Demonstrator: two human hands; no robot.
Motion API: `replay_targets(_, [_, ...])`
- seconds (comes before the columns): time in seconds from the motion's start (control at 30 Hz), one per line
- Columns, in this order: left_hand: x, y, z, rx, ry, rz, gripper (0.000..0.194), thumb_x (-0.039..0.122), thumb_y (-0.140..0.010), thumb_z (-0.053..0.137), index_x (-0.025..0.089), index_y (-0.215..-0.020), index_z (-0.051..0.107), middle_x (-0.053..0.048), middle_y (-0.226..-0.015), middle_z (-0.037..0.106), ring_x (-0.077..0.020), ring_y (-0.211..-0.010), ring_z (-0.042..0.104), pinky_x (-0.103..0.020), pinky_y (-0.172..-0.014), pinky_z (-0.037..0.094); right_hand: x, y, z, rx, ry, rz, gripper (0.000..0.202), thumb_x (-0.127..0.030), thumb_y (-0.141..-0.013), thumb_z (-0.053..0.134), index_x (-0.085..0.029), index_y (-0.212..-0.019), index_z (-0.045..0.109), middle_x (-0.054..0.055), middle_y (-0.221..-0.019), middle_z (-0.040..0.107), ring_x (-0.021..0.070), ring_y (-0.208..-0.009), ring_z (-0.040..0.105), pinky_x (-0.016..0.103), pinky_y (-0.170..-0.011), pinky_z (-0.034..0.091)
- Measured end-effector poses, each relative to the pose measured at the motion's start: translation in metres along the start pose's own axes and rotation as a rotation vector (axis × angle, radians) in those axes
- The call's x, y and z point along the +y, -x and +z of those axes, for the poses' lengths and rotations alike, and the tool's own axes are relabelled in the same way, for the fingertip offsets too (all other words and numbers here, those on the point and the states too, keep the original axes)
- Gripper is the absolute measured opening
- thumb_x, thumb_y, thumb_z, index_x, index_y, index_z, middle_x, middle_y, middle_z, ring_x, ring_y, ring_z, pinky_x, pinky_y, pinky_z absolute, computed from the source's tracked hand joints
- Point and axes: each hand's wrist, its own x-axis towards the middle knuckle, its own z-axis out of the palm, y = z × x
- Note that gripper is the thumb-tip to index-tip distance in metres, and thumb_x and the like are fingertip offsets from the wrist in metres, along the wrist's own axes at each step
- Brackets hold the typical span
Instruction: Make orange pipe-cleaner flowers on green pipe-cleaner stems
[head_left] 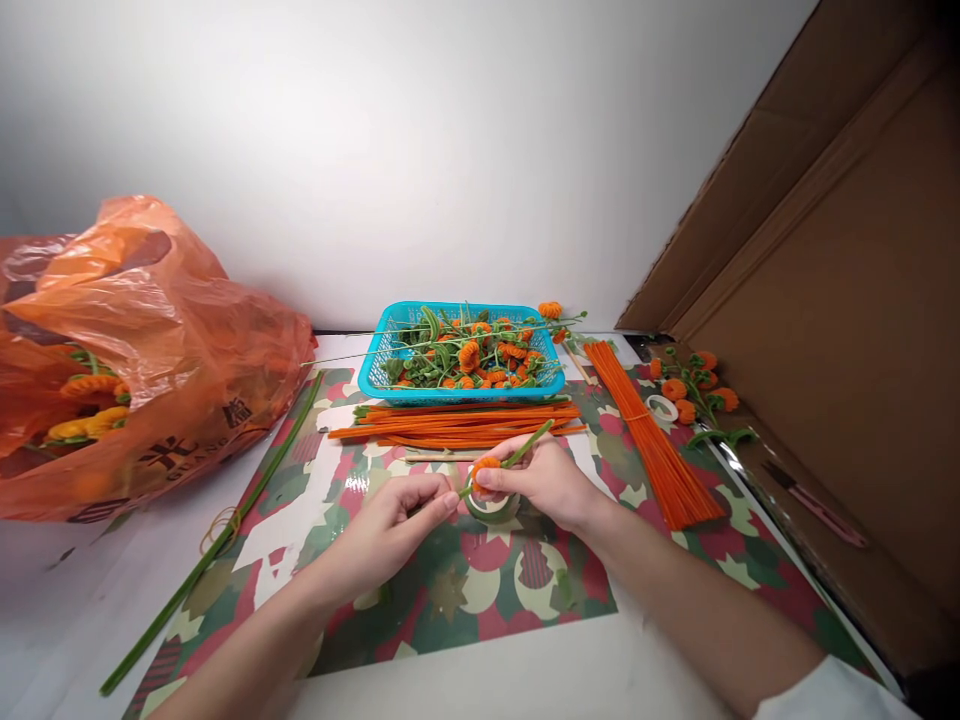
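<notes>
My right hand (544,482) pinches a small orange pipe-cleaner flower (486,470), with a green stem (529,443) slanting up and right past the fingers. To its left, my left hand (411,512) is closed, thumb against finger, on the end of a thin green strip (465,492) that leads to the flower. Whether that strip is tape or pipe cleaner is hard to tell. Just below the flower, a roll of green tape (491,510) rests on the patterned mat (480,585), partly hidden by the right hand.
A blue basket (461,395) holds orange flowers and green pieces. Orange pipe cleaners (457,428) lie before it; another bundle (652,435) is at right. Beyond are finished flowers (694,385), a white roll (662,408) and a pink-handled cutter (817,505). An orange bag (150,370) stands left, near green pipe cleaners (217,540).
</notes>
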Motion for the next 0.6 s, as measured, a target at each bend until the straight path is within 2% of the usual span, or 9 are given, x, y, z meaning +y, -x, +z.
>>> replay_targets(0.1, [-0.0008, -0.0003, 0.0005, 0.01, 0.026, -0.035, 0.043, 0.053, -0.086, 0.045, 0.018, -0.065, 0.054, 0.004, -0.059, 0.036, -0.0093, -0.05, 0.03, -0.019, -0.042, 0.026, -0.0007, -0.0002, -0.0023, -0.04, 0.004, 0.018, 0.041, -0.037, -0.045, 0.088, -0.011, -0.073, 0.073, 0.004, -0.062, 0.07, 0.014, -0.058, 0.065, 0.025, -0.059, 0.052])
replay_targets(0.2, [-0.0037, -0.001, 0.0001, 0.022, 0.076, -0.065, 0.043, 0.054, -0.086, 0.046, 0.018, -0.065, 0.054, 0.006, -0.055, 0.032, -0.0087, -0.047, 0.028, -0.019, -0.041, 0.026, -0.0046, -0.0008, -0.005, -0.095, -0.004, 0.055, 0.042, -0.045, -0.055, 0.082, -0.012, -0.079, 0.073, 0.005, -0.068, 0.071, 0.0129, -0.061, 0.066, 0.024, -0.062, 0.053])
replay_targets(0.3, [-0.0065, -0.0011, -0.0005, 0.022, 0.106, -0.057, 0.042, 0.054, -0.086, 0.046, 0.017, -0.068, 0.056, 0.006, -0.056, 0.033, -0.0086, -0.048, 0.029, -0.018, -0.041, 0.028, -0.0082, -0.002, -0.0077, -0.076, 0.007, 0.05, 0.042, -0.05, -0.064, 0.076, -0.012, -0.081, 0.073, 0.005, -0.071, 0.071, 0.0118, -0.061, 0.066, 0.023, -0.061, 0.052])
replay_targets(0.5, [-0.0058, 0.0006, 0.0034, -0.036, 0.118, -0.062, 0.034, 0.05, -0.087, 0.049, 0.018, -0.078, 0.057, 0.005, -0.059, 0.042, -0.0091, -0.05, 0.037, -0.019, -0.044, 0.03, -0.0081, -0.0022, -0.0068, -0.045, 0.094, -0.026, 0.039, -0.048, -0.061, 0.079, -0.012, -0.075, 0.071, 0.003, -0.068, 0.069, 0.0109, -0.057, 0.062, 0.022, -0.057, 0.049])
replay_targets(0.6, [-0.0066, 0.0008, 0.0057, -0.032, 0.079, -0.023, 0.031, 0.046, -0.087, 0.051, 0.018, -0.073, 0.054, 0.004, -0.062, 0.043, -0.0094, -0.054, 0.038, -0.02, -0.049, 0.031, -0.0065, -0.002, -0.0048, -0.058, 0.109, -0.034, 0.039, -0.049, -0.061, 0.078, -0.012, -0.072, 0.07, 0.002, -0.067, 0.068, 0.0119, -0.058, 0.062, 0.023, -0.057, 0.048])
